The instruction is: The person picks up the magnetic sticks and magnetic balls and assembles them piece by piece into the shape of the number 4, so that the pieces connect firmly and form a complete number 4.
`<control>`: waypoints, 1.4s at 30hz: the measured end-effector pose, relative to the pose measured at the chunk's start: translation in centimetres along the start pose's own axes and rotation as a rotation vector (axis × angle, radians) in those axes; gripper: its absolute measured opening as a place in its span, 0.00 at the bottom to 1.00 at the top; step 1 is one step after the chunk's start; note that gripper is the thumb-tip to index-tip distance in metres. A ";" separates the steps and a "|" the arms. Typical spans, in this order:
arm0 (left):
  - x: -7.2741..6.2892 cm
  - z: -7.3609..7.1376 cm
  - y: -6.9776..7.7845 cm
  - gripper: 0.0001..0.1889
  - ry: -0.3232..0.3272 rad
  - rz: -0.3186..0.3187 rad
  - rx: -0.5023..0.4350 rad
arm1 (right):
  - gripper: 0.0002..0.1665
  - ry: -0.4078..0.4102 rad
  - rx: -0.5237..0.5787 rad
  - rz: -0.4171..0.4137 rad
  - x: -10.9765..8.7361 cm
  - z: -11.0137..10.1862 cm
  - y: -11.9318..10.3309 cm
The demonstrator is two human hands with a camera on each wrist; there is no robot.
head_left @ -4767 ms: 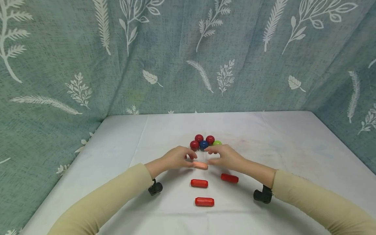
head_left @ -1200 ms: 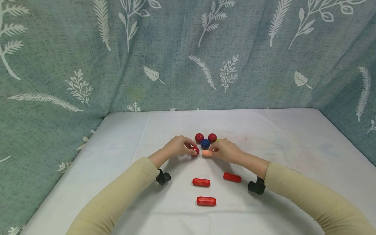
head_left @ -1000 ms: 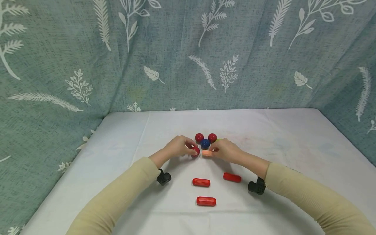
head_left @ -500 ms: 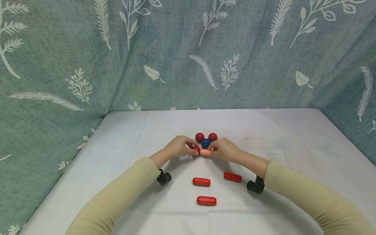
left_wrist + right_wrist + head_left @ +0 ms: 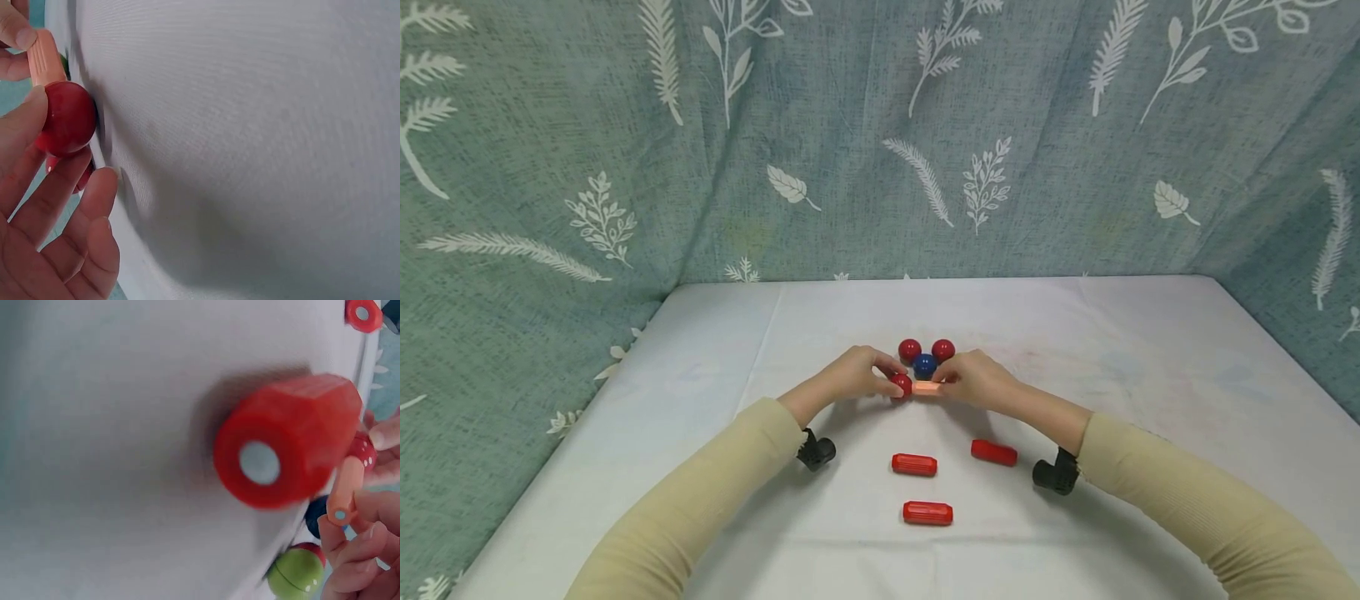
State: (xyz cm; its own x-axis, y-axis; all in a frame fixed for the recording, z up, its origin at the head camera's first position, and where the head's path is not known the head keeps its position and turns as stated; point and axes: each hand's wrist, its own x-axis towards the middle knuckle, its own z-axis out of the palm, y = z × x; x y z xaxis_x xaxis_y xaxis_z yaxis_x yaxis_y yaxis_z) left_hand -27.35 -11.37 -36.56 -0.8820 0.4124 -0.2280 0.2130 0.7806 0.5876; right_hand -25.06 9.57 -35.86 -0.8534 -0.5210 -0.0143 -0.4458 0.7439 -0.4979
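My left hand (image 5: 860, 375) pinches a glossy red ball (image 5: 902, 386) between thumb and fingers, its other fingers spread loosely in the left wrist view. A short, ridged orange rod (image 5: 927, 388) is pinched by my right hand (image 5: 977, 381). In the left wrist view the rod's far end (image 5: 46, 59) meets the red ball (image 5: 70, 119). The rod's near end in the right wrist view has a small metal-coloured disc. Just behind sit a blue ball (image 5: 924, 365) and two more red balls (image 5: 910, 350). A green ball (image 5: 292, 573) is hidden behind my right hand in the head view.
Three red rods lie on the white cloth nearer me: one in the middle (image 5: 914, 465), one to its right (image 5: 994, 452) and one in front (image 5: 927, 512). A leaf-patterned curtain (image 5: 850, 167) hangs behind the table.
The orange rod was lying on the cloth; my right hand has taken it up and moved it left against the red ball, which my left hand has gripped and brought slightly nearer.
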 end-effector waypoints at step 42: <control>-0.5 0.3 0.4 0.17 0.046 -0.056 -0.035 | 0.19 -0.128 0.104 0.174 -0.3 -1.7 3.6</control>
State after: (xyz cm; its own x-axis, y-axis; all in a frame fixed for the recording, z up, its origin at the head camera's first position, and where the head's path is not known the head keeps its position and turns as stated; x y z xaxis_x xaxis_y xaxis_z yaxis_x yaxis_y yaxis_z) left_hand -26.65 -11.10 -36.42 -0.9107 0.3458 -0.2259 0.1487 0.7847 0.6018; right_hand -26.89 13.10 -36.18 -0.8708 -0.4425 -0.2144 -0.2592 0.7836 -0.5646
